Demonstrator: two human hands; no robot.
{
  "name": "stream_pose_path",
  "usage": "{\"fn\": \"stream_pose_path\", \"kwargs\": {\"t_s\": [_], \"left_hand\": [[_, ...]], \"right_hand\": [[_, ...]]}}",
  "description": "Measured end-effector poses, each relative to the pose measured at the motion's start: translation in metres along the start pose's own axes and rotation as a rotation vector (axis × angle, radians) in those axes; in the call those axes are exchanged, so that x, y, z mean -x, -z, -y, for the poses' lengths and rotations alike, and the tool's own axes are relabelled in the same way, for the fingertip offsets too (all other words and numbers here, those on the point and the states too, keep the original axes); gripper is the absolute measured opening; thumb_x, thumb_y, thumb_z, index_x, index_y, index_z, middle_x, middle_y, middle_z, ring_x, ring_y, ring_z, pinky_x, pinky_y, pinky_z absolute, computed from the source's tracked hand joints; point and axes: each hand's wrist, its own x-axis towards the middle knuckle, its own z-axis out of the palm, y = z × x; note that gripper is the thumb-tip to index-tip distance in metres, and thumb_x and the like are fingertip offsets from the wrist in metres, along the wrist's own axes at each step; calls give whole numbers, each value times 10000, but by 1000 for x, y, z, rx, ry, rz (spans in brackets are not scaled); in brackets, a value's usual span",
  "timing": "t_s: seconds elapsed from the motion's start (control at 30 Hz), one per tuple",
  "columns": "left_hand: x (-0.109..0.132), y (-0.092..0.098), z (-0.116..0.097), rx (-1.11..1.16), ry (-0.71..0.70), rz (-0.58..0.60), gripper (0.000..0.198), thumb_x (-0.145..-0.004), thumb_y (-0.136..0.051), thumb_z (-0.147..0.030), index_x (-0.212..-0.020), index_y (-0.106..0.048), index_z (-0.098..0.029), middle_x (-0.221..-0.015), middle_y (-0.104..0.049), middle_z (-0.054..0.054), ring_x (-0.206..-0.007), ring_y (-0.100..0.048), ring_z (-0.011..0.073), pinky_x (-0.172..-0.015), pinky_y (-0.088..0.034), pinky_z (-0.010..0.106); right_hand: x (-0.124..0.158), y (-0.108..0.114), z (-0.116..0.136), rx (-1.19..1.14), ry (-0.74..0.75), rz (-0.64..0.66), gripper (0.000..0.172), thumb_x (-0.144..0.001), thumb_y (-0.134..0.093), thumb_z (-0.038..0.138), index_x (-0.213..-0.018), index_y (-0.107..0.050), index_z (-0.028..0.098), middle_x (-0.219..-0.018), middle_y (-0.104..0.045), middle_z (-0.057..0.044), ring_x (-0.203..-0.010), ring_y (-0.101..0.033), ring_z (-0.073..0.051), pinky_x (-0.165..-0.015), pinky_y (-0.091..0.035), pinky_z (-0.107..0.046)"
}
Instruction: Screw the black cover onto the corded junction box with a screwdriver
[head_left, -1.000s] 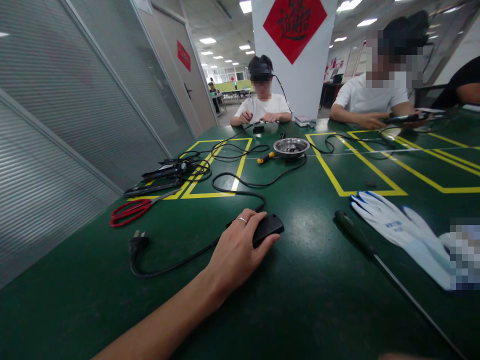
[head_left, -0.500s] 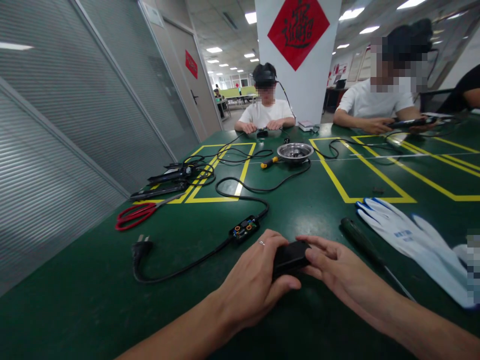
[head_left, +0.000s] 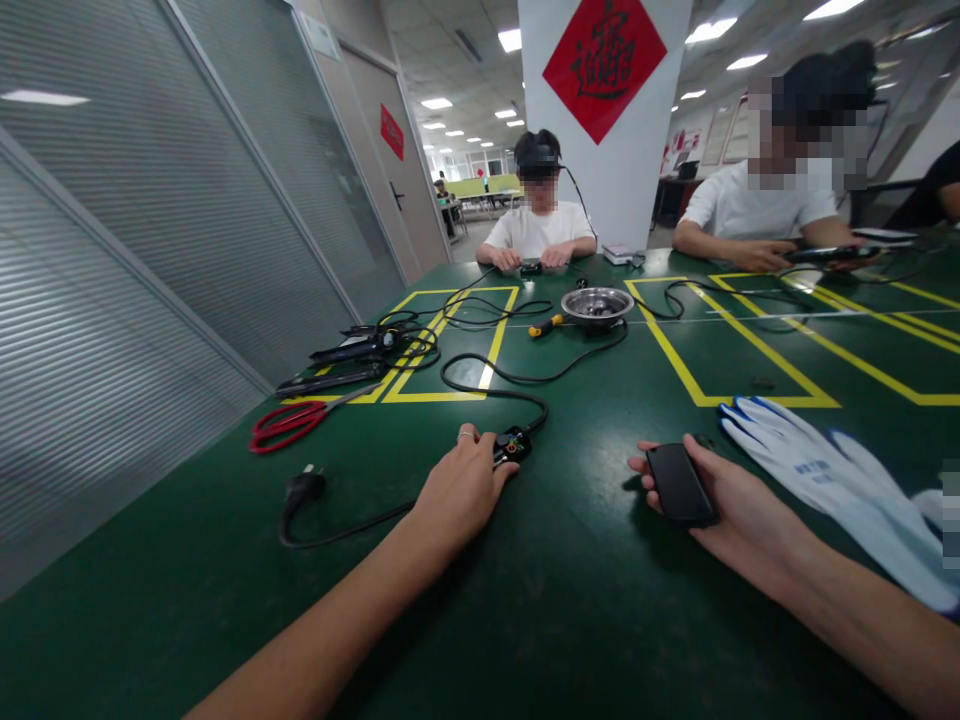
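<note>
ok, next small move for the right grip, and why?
I'd probably have the right grip set the black case piece down on the green table. It holds that piece off to the side, while the left grip alone has the circuit unit, its electronics exposed. A free second grip could likely help steady it.
</note>
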Motion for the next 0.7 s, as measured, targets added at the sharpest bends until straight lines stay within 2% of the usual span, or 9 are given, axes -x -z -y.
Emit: {"fn": "stream_pose_path", "kwargs": {"t_s": [0.13, 0.33, 0.5, 0.63, 0.7], "left_hand": [[-1, 3, 0, 7, 28, -24, 469, -901, -436, -570, -1113, -548, -166, -1152, -479, 119, -821, -639, 207, -737, -494, 306], [-4, 11, -6, -16, 83, -194, 401, -967, -309, -507, -1067, -536, -193, -1072, -528, 82, -803, -624, 206, -655, -469, 286], [-5, 18, -7, -26, 92, -280, 386, -980, -288, -482, -1063, -530, -192, -1069, -549, 75, -856, -624, 225, -669, -470, 299], [-5, 19, -7, -37, 116, -290, 392, -979, -294, -481, -1090, -532, -190, -1108, -550, 83, -872, -629, 228, -667, -473, 299], [-5, 18, -7, -40, 122, -288, 399, -978, -293, -486, -1097, -534, -191, -1114, -551, 87, -880, -630, 230, -661, -473, 295]], "right_hand": [[-4, 4, 9, 77, 29, -46, 344, -907, -359, 288, -1160, -492, 96, -1175, -611, -178, -769, -636, -135, -752, -551, -289], [-26, 8, 24, 313, 199, -180, 364, -916, -348, 356, -1133, -504, 108, -1142, -629, -166, -799, -641, -150, -770, -543, -314], [-51, 13, 30, 755, 456, -323, 488, -898, -330, 500, -1040, -590, 113, -1050, -642, -167, -879, -627, -234, -804, -514, -405], [-65, 16, 19, 1179, 714, -291, 429, -836, -497, 445, -1104, -619, 134, -1194, -583, -163, -1144, -493, -312, -1000, -361, -498], [-68, 19, 12, 1354, 799, -260, 432, -829, -513, 400, -1154, -608, 131, -1228, -561, -174, -1169, -457, -342, -1007, -317, -555]]}}
